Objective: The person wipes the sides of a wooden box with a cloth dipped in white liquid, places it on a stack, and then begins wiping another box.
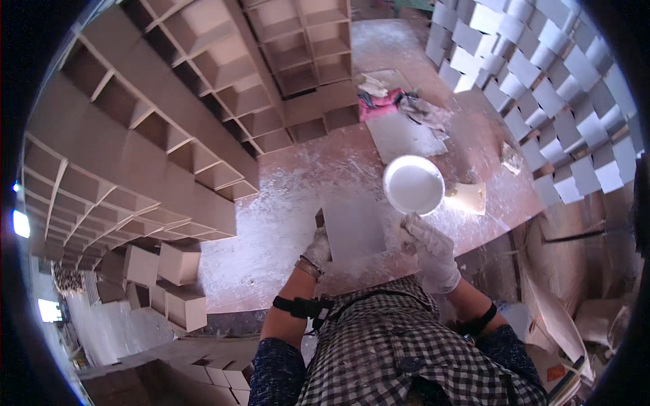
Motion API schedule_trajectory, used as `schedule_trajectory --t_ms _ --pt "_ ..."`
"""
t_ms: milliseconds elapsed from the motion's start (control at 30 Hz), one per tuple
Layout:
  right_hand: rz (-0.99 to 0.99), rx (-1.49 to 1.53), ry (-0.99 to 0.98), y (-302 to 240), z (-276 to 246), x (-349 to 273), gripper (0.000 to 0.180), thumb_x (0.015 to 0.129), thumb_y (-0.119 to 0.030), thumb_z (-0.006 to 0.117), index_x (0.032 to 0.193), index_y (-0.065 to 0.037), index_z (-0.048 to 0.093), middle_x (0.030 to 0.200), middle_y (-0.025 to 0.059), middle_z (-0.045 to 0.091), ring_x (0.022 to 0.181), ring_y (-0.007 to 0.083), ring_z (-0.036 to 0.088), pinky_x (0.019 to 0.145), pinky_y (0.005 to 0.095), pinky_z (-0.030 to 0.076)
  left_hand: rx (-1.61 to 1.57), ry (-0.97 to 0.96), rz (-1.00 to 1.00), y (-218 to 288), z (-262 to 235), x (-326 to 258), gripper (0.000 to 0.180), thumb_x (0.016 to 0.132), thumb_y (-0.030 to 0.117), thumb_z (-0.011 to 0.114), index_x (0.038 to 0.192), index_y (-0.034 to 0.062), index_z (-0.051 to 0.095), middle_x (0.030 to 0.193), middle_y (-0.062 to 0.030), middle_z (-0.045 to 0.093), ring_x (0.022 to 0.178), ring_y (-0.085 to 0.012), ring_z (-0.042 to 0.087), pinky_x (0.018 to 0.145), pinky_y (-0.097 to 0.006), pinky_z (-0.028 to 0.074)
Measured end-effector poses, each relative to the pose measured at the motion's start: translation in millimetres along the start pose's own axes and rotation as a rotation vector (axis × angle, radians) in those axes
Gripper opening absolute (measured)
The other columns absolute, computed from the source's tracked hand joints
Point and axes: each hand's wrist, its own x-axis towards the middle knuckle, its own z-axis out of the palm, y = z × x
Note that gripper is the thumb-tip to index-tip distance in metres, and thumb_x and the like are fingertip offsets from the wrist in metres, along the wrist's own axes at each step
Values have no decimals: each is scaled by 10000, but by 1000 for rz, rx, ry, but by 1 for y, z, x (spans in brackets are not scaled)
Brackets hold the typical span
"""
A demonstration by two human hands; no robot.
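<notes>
My left hand (317, 249), in a soiled work glove, grips the left side of a square box (357, 230). The box's broad face is coated pale grey-white and faces up toward me; most of my left fingers are hidden at its edge. To the right of the box, and apart from it, is my right hand (433, 254) in a whitish glove. Its fingers are bent together at the tips, and what they hold, if anything, does not show clearly. Just beyond that hand stands a round white tub (414, 185) with white contents.
Stacked open brown boxes (203, 122) form a wall at the left. White-coated boxes (565, 101) are piled at the far right. Pink and grey rags (399, 107) lie on a board (405, 139) behind the tub. A cream-coloured piece (467, 198) rests right of it on the white-smeared table (271, 271).
</notes>
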Motion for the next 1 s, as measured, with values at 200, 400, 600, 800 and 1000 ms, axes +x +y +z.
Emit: schedule_trajectory --t_ms 200,400,600,800,1000 --pt "-683 -946 -287 -77 76 51 323 828 -24 525 1140 -64 602 1205 142 586 1095 335 573 945 385 459 152 168 286 10 -21 -27 397 879 342 519 1158 71 600 1035 -159 661 1002 -315 620 836 -404 498" --pt "-1097 -1047 -245 -49 116 44 338 789 -83 538 1115 -122 621 1231 102 571 1093 302 564 872 387 474 747 90 197 57 -31 -34 409 864 359 517 1142 76 616 1122 -186 623 1063 -309 591 885 -410 476" --pt "-961 -902 -659 -23 77 -2 222 790 -107 526 995 -84 608 1085 114 576 1041 322 553 898 376 440 189 348 198 27 -47 -30 401 862 348 544 1165 94 610 1148 -171 619 1037 -338 598 838 -411 497" --pt "-697 -955 -489 -87 85 26 250 785 -45 505 1015 -54 605 1084 109 593 997 299 578 879 364 453 200 269 87 16 -61 -30 416 871 354 535 1200 105 584 1199 -177 590 1069 -359 575 874 -441 471" --pt "-592 -813 -484 -22 96 100 312 779 -34 497 1066 -79 611 1161 110 566 988 332 571 903 412 447 280 225 16 79 -39 -44 448 864 372 535 1228 113 566 1259 -172 552 1130 -345 544 932 -433 442"
